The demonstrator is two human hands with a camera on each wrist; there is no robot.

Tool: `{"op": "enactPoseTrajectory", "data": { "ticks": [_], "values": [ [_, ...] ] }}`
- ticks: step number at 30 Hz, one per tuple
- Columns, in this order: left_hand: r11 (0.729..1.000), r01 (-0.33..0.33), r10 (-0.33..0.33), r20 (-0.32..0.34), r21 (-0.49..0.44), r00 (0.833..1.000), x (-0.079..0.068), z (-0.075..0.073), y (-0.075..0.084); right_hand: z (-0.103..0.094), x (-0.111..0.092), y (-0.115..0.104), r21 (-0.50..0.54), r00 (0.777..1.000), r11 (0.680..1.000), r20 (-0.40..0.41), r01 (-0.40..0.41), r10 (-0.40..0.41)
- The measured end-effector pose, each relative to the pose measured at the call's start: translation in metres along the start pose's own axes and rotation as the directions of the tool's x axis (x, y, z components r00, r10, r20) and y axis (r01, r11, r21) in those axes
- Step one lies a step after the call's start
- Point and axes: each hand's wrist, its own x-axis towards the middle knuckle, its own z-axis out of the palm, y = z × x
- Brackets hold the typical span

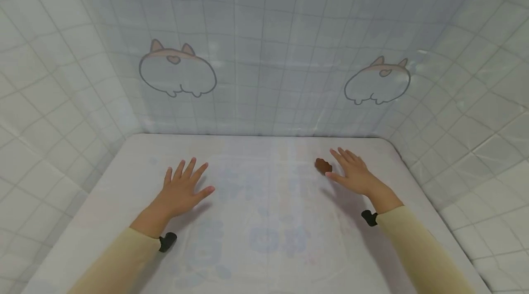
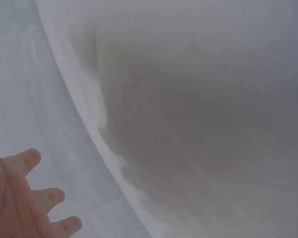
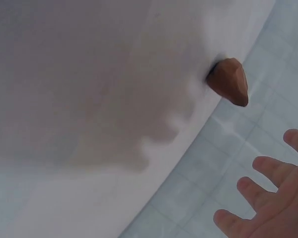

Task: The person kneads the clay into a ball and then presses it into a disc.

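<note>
A small reddish-brown lump, faceted like a stone, lies on the white table toward the back right. My right hand hovers just right of it, fingers spread and straight, the thumb tip overlapping its edge in the head view. In the right wrist view the brown lump sits apart from the spread fingers, with a dark shadow at its base. Over the left half of the table my left hand is held with fingers fanned out and nothing in it. Only its palm edge and several fingers show in the left wrist view.
The white table carries faint pastel prints and ends at a back edge against a grid-patterned curtain. Two cartoon animal prints mark that curtain. Tiled-pattern side walls stand close on left and right.
</note>
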Motion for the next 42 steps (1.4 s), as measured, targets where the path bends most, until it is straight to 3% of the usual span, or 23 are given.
{"op": "enactPoseTrajectory", "data": {
  "ticks": [18, 25, 30, 42],
  "values": [
    [0.983, 0.008, 0.013, 0.109, -0.185, 0.994, 0.02, 0.01, 0.026, 0.011, 0.031, -0.005, 0.153, 0.999, 0.987, 0.006, 0.041, -0.042],
    [0.98, 0.012, 0.014, 0.128, -0.201, 0.992, 0.027, 0.02, 0.031, 0.018, 0.045, -0.004, 0.175, 0.999, 0.984, 0.037, -0.022, 0.015],
    [0.974, 0.021, 0.015, 0.153, -0.227, 0.988, 0.029, 0.018, 0.039, 0.022, 0.051, -0.003, 0.189, 0.997, 0.98, 0.061, -0.066, 0.056],
    [0.928, 0.057, 0.009, 0.175, -0.369, 0.985, 0.036, 0.023, 0.056, 0.027, 0.053, -0.004, 0.196, 0.995, 0.976, 0.001, -0.098, 0.099]
  ]
}}
